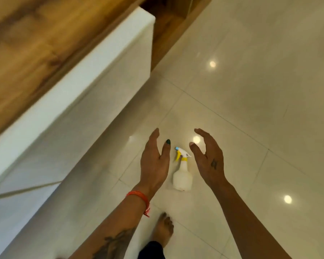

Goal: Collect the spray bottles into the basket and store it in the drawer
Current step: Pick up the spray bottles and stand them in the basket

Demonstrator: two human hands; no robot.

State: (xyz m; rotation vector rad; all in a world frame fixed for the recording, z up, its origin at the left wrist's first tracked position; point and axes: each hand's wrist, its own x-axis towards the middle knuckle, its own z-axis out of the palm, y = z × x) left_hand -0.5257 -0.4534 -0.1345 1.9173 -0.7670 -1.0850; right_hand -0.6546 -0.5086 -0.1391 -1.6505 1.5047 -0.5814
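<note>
A white spray bottle [182, 177] with a yellow-and-white trigger head stands upright on the glossy tiled floor [251, 90]; its contents cannot be told. The left hand [154, 161] at its nine o'clock and the right hand [209, 161] at its three o'clock hover spread wide, holding nothing. A white cabinet [73, 101] with a wooden top runs toward ten o'clock.

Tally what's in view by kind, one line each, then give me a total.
Spray bottle, white with yellow trigger, on the floor tiles: 1
Hands, both open and empty, left hand and right hand: 2
Bare foot: 1
Red wrist thread: 1
White drawer front: 1
Baskets: 0
Total: 6
</note>
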